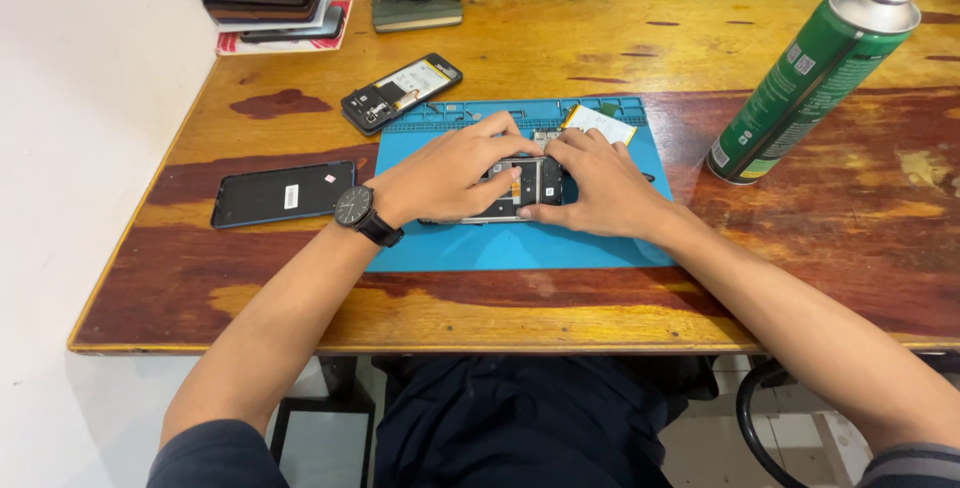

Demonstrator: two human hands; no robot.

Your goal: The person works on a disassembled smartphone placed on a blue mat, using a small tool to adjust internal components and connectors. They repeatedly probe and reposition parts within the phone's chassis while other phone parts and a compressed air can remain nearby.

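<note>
- The opened grey-framed phone chassis with its exposed inner board [520,188] lay flat on the blue rectangular silicone work mat [520,248], long axis running left to right, directly under both hands.
- The left hand [445,173], wearing a black wristwatch [353,206], was curled over the chassis's left end, fingertips pressing its top.
- The right hand [590,183] pinched the chassis's right end; both hands were equally near.
- A flat yellow-edged white battery [598,124] lay just behind the chassis on the mat.
- A green spray can [810,73] stood well right of the mat on the wooden desk [500,48]; no containers held anything.

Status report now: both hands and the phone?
Left hand and right hand pressing on opened phone, flat on blue mat. Nothing in the way.
</note>
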